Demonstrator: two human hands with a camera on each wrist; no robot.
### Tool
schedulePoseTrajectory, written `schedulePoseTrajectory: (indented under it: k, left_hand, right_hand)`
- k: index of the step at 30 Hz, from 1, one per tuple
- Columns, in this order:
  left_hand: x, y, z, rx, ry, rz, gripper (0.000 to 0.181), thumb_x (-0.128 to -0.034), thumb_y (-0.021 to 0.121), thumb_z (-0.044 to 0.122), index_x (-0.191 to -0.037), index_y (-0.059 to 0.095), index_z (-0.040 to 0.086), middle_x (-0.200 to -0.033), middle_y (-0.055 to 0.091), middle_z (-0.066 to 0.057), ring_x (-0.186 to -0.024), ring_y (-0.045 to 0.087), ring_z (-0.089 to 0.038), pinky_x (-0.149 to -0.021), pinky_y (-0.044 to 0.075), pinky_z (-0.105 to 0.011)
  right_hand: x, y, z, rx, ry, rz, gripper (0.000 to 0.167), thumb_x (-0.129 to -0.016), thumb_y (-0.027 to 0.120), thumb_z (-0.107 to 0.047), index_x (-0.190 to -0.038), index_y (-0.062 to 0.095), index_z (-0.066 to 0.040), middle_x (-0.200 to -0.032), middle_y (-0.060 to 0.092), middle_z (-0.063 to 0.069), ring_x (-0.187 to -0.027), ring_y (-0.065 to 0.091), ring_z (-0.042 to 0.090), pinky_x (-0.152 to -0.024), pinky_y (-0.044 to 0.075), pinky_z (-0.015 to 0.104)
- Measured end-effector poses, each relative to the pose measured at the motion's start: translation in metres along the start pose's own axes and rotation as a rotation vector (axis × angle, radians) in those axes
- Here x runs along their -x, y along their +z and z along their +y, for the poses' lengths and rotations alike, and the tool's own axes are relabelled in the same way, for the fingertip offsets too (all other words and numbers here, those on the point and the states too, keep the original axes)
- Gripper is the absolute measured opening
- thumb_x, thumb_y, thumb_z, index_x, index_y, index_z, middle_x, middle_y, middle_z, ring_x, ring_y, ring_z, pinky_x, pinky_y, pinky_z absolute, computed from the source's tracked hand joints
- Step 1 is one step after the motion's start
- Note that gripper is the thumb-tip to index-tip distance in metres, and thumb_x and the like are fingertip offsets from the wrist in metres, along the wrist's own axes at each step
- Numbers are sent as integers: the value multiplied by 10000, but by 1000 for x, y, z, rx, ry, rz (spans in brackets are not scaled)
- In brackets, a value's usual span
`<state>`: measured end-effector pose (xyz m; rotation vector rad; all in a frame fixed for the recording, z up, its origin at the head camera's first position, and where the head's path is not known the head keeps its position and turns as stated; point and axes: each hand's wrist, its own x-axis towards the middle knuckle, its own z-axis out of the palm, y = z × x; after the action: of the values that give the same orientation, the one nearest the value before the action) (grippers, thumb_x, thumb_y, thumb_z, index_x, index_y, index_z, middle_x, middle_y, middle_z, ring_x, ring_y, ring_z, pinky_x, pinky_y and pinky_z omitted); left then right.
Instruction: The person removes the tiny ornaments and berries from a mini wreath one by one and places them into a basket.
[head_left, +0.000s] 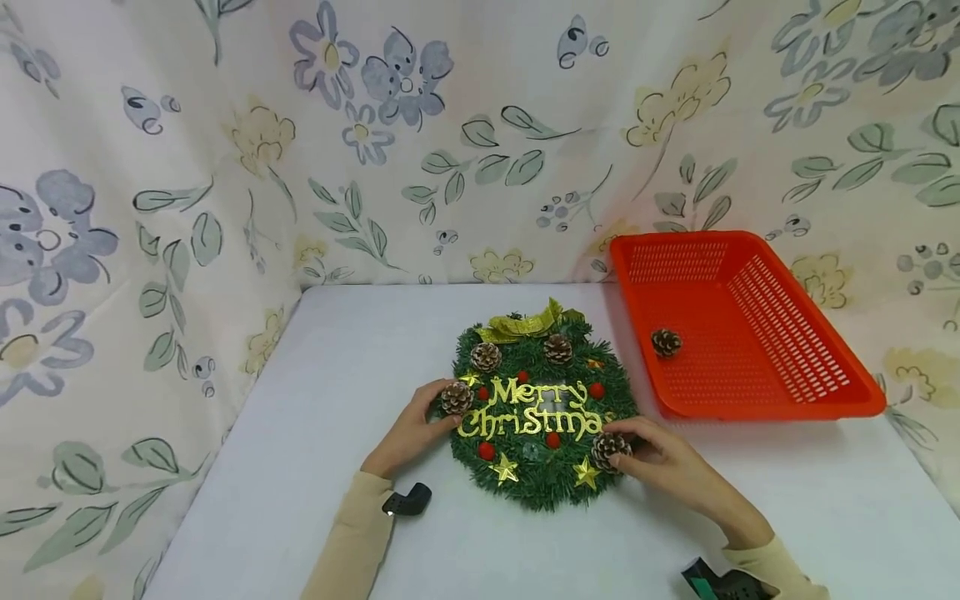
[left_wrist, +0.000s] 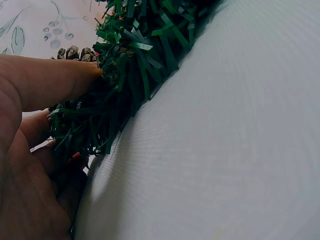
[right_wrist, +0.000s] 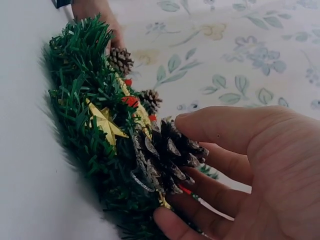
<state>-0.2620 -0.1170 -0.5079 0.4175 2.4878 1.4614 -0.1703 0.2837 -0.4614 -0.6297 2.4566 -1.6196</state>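
A green Christmas wreath (head_left: 542, 487) lies on the white table, with gold "Merry Christmas" lettering (head_left: 528, 421), red balls, gold stars and a gold bow (head_left: 521, 325). At its left edge my left hand (head_left: 411, 432) grips the wreath, thumb on the greenery and fingers around the outer side, beside a pine cone (head_left: 455, 398). My right hand (head_left: 670, 467) holds another pine cone (right_wrist: 170, 155) at the wreath's lower right, between thumb and fingers. That cone touches or sits very close to the greenery. Two more pine cones, one of them here (head_left: 557, 349), sit near the bow.
A red plastic basket (head_left: 765, 408) stands at the right, with a single pine cone (head_left: 666, 342) inside. Floral curtain cloth (head_left: 465, 200) hangs behind and to the left of the table (head_left: 315, 375). Black devices are strapped at both wrists.
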Motion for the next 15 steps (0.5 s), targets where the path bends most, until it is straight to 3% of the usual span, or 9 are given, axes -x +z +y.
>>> schedulePoseTrajectory:
  k: [6,15]
  left_hand:
    - [-2,0,0,19,31,3,598,-961,710,236,-1506,462,238,-1589,361,-119,-1504,305,-349,-1215,283,-624]
    - [2,1,-1,8,10,0,600,-958,710,228,-1505,466,242,-1594,360,-118,-1510,300,-353,-1218,276,-624]
  right_hand:
    - [-5,-3,-9,14,52,7,406,-949,691,-61,-1334,587,11,-1229,619,220,-829,689,122,-671,576,258]
    - [-8,4,-10,12,36,5,394,-951,692,-68,-1327,596,1,-1264,609,238,-865,679,74,-679,580,267]
